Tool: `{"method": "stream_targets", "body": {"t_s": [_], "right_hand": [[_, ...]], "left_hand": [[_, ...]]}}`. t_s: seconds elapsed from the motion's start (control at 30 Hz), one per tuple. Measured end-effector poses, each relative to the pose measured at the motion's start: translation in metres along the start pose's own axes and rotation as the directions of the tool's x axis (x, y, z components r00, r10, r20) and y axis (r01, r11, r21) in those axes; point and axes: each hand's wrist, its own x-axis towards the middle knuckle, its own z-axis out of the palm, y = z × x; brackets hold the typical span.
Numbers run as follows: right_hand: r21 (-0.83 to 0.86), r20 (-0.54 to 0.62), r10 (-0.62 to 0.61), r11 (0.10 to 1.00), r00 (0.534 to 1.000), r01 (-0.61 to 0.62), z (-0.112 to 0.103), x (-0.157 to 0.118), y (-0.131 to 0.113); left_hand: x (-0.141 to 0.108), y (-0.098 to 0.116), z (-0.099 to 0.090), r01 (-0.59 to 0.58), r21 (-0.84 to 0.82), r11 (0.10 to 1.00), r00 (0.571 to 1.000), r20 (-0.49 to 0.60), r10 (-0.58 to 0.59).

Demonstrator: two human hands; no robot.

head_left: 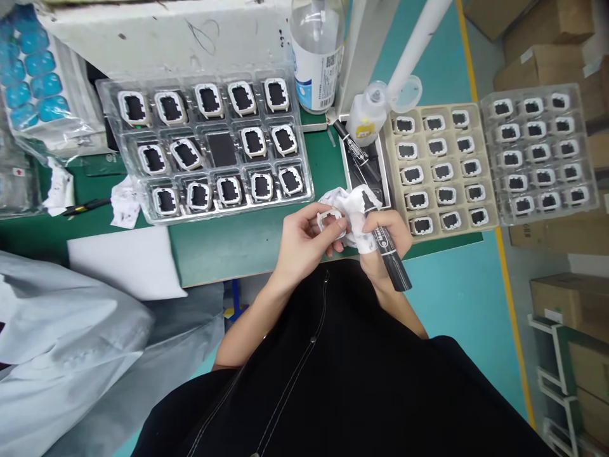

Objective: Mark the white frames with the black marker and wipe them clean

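Observation:
Between thumb and fingers, my left hand (304, 241) holds a small white watch-case frame (329, 219) above the bench's front edge. My right hand (391, 230) is closed around a black marker pen (391, 257) and a crumpled white cloth (354, 212), with the cloth right beside the frame. The marker slants down to the right, its thick dark end lowest. Behind my left hand lies a clear plastic tray (219, 209) of similar white frames; one pocket in its middle row holds no frame. Part of the right fingers is hidden by the cloth and marker.
A beige tray (423, 197) and another clear tray (537, 158), both with frames, stand at right. A small white bottle (368, 111), a large clear bottle (316, 70) and black markers (354, 149) are behind my hands. A person's grey sleeve (61, 317) and a white foam sheet (126, 261) are left.

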Motion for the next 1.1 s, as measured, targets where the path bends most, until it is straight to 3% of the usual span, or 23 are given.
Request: {"method": "stream_targets", "body": {"t_s": [0.13,0.33,0.63,0.87,0.93,1.1], "right_hand": [[-0.062,0.032,-0.158,0.985,0.987,0.16,-0.001,0.002,-0.008],[-0.065,0.141,-0.223,0.97,0.964,0.234,0.002,0.005,-0.015],[-0.086,0.208,-0.258,0.956,0.943,0.28,0.005,0.007,-0.017],[-0.113,0.234,-0.238,0.956,0.943,0.27,0.002,0.007,-0.018],[-0.146,0.187,-0.232,0.954,0.954,0.261,0.0,0.007,-0.014],[-0.27,-0.111,-0.226,0.944,0.968,0.19,-0.007,0.012,-0.005]], "left_hand": [[-0.002,-0.005,-0.002,-0.1,0.176,0.979,0.992,-0.058,0.112],[-0.006,-0.012,-0.005,-0.169,0.48,0.861,0.972,-0.064,0.226],[-0.005,-0.013,-0.008,-0.279,0.556,0.783,0.936,-0.027,0.352],[-0.006,-0.008,-0.012,-0.296,0.554,0.778,0.934,-0.003,0.357],[-0.007,-0.004,-0.013,-0.273,0.535,0.8,0.942,-0.02,0.335],[-0.008,0.006,-0.013,-0.11,0.366,0.924,0.981,-0.108,0.16]]}}
